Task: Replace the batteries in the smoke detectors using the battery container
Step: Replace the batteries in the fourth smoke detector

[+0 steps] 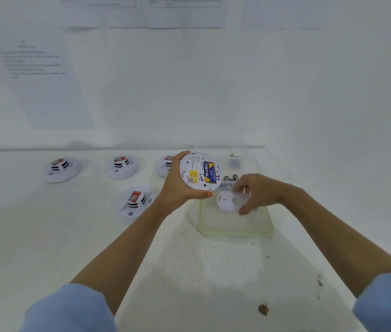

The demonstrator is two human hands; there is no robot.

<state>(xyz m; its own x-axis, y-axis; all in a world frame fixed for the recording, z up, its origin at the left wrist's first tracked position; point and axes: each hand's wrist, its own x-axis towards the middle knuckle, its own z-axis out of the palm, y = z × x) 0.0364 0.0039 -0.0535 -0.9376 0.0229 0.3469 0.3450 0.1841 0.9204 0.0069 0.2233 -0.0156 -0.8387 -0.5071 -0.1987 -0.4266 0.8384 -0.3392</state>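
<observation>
Left hand: we see its fingers wrapped around the rim of a round white smoke detector, thumb low at the near edge, the unit tilted with its back facing us.
Battery bay: two blue and yellow AA batteries sit side by side in the detector's back, next to a yellow label.
Right hand: we see its fingertips pinched on a thin white mounting plate with a round hole in it, thumb on the near edge and fingers on the far edge.
Plate position: it is held just below and right of the open detector, above a clear plastic container with a greenish rim.
Loose batteries: a few lie just beyond the right hand's fingers; we cannot tell whether they rest in a compartment.
Second clear container: it stands farther back against the wall, contents too blurred to name.
Other detectors: three stand in a row at the back of the white table, the rightmost partly hidden behind the left hand, the others at and; a fourth stands nearer, beside the left wrist.
Sleeves: light blue, pushed up both forearms.
Wall: printed paper sheets hang on it, text unreadable.
</observation>
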